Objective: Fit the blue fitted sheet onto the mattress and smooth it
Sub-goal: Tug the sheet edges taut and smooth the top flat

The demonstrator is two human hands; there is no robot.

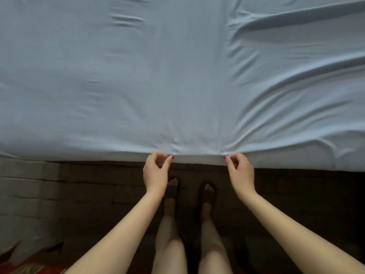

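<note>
The blue fitted sheet [158, 76] covers the whole mattress top and fills the upper half of the view. Long folds run across its right side and fan out from the near edge; short creases lie at the upper middle. My left hand [156, 171] pinches the sheet's near hem between thumb and fingers. My right hand [239, 171] pinches the same hem a short way to the right. The hem between them is pulled taut along the bed's edge. The mattress itself is hidden under the sheet.
I stand at the bed's near side on a dark tiled floor [79, 194], my feet in dark sandals [171, 190] just below the hem. A patch of red patterned fabric [33, 269] shows at the bottom left corner.
</note>
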